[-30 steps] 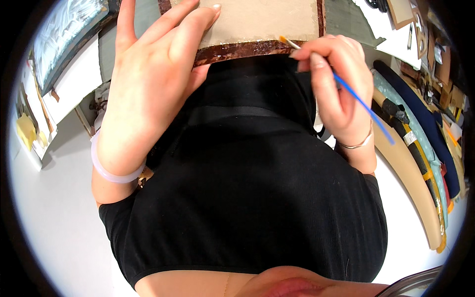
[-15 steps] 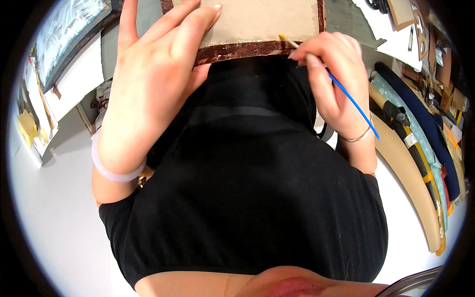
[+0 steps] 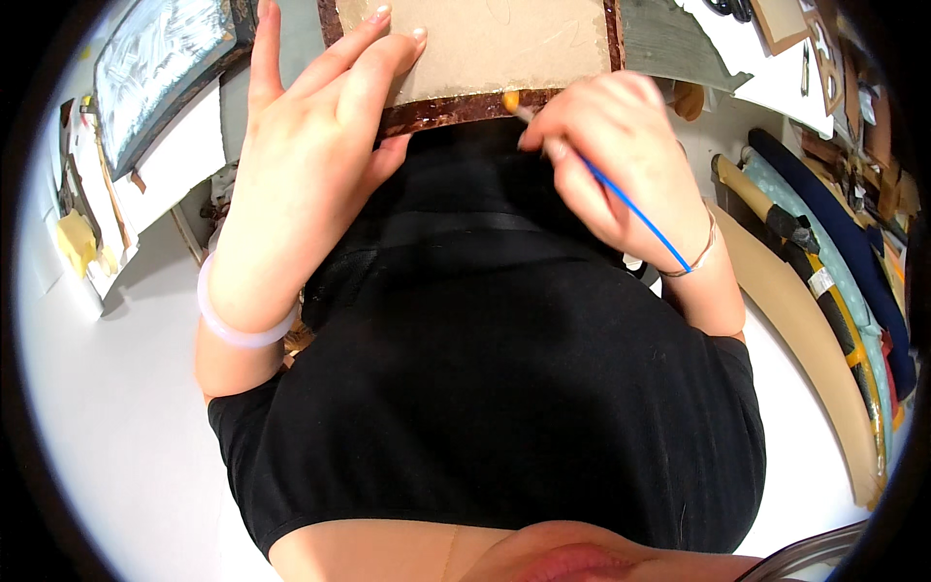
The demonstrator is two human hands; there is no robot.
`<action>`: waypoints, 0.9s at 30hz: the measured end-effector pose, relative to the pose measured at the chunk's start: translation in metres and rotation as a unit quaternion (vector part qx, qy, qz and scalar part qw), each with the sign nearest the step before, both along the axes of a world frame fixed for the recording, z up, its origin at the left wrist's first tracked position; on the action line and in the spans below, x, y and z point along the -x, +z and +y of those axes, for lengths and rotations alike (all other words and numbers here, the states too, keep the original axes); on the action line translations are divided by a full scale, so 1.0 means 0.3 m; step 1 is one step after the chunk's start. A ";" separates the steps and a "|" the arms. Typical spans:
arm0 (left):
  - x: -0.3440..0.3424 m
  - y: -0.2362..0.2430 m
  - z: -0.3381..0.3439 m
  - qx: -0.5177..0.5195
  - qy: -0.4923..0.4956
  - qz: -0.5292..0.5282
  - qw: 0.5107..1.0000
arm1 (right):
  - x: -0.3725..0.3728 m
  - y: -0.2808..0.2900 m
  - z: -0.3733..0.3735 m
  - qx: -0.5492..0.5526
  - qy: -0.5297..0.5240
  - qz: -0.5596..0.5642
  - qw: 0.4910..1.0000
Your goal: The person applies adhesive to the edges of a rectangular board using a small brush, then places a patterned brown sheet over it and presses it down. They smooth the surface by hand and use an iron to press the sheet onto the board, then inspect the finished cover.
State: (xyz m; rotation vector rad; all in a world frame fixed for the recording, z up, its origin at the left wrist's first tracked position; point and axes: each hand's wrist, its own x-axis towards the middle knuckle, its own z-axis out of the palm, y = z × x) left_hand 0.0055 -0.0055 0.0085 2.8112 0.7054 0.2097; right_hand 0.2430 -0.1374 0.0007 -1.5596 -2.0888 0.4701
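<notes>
A flat beige panel (image 3: 495, 47) with a glossy dark brown border (image 3: 446, 112) lies at the table's near edge, its far side cut off by the view. My left hand (image 3: 315, 136) rests with fingers spread on the panel's left part, the thumb tucked below the near border. Between the fingertips of my right hand (image 3: 616, 145) is a thin paintbrush with a blue handle (image 3: 635, 209). The yellowish brush tip (image 3: 511, 101) touches the near border, about midway along it. Its handle slants down toward my right wrist.
A blue-and-white streaked panel with dark edges (image 3: 160, 73) stands at the left on white sheets. Grey-green matting (image 3: 679, 48) covers the table under the work. Long rolls of material (image 3: 824, 233) lean at the right, with tools and scraps (image 3: 824, 58) beyond them.
My right hand has moved left with the paintbrush, its tip travelling along the near border from the right toward the middle. My left hand keeps its place on the panel.
</notes>
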 end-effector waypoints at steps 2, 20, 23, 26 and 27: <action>-0.001 0.002 0.001 0.004 -0.004 0.003 1.000 | -0.001 0.044 -0.020 0.095 0.064 0.115 0.987; -0.110 -0.036 -0.080 -0.055 -0.043 -0.026 0.997 | -0.144 -0.095 -0.150 0.103 -0.066 0.828 0.548; -0.104 0.002 -0.066 -0.065 -0.041 -0.015 0.997 | -0.125 -0.106 -0.178 0.125 -0.028 0.788 0.602; -0.058 0.006 -0.032 -0.109 -0.057 0.033 0.992 | -0.055 -0.134 -0.199 0.167 0.012 0.743 0.648; -0.037 -0.001 -0.022 -0.132 -0.060 0.042 0.989 | -0.043 -0.131 -0.203 0.171 0.009 0.698 0.695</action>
